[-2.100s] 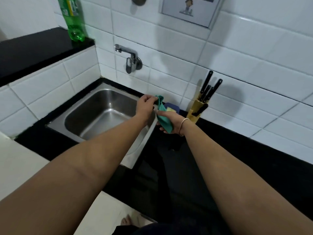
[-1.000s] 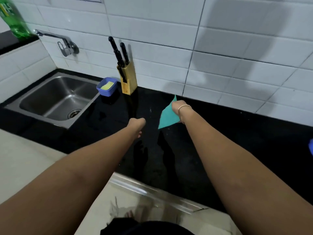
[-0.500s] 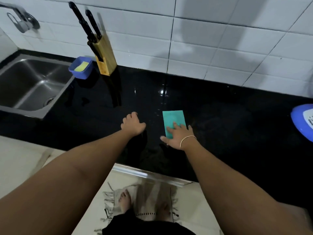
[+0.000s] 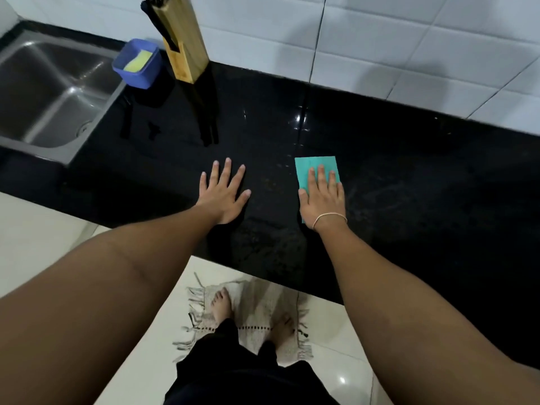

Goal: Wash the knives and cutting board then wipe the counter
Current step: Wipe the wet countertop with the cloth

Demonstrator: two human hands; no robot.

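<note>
- Flat on the glossy black stone counter (image 4: 394, 159), a teal rectangular wiping cloth (image 4: 314, 168) lay folded into a neat oblong near the front edge, well right of the steel sink (image 4: 43, 92).
- Its far half showed plainly, smooth and square-cornered; the near half sat hidden under the right hand (image 4: 321, 200), with only a sliver of teal visible beside the wrist.
- That right hand pressed down on the cloth with straight fingers laid side by side, nothing curled round it; a thin band circled the wrist.
- Just left of it and apart from the cloth, the left hand (image 4: 223, 194) rested palm-down on the bare counter, fingers spread and grasping nothing.
- Against the white tiled wall (image 4: 380, 48) stood a light wooden knife block (image 4: 182, 45), its top and the black knife handles cut off by the frame's upper edge, so their number could not be made out.
- Beside the block, a small blue plastic tub (image 4: 137, 65) held a yellow sponge (image 4: 137, 61).
- Faint streaks marked the counter right of the cloth; whether wet or dry could not be told.
- Below, bare feet stood on a pale fringed mat (image 4: 257, 302).
</note>
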